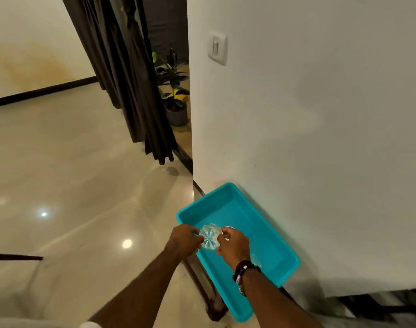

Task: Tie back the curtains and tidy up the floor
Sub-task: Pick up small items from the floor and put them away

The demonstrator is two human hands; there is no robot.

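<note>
Holding cut glass (210, 236), turquoise tray (268, 223), possibly unlabelled

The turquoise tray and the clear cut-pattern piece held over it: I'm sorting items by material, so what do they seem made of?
Turquoise tray: probably moulded plastic, going by its uniform colour, rounded rim and soft sheen.
Clear piece, pinched between left hand and right hand: glass or clear plastic; transparent with radiating cut facets, which one I can't tell.

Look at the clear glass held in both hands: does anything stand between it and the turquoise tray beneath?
Nothing visible does. The left hand and right hand hold the glass directly over the open turquoise tray, whose floor below it looks bare.
</note>
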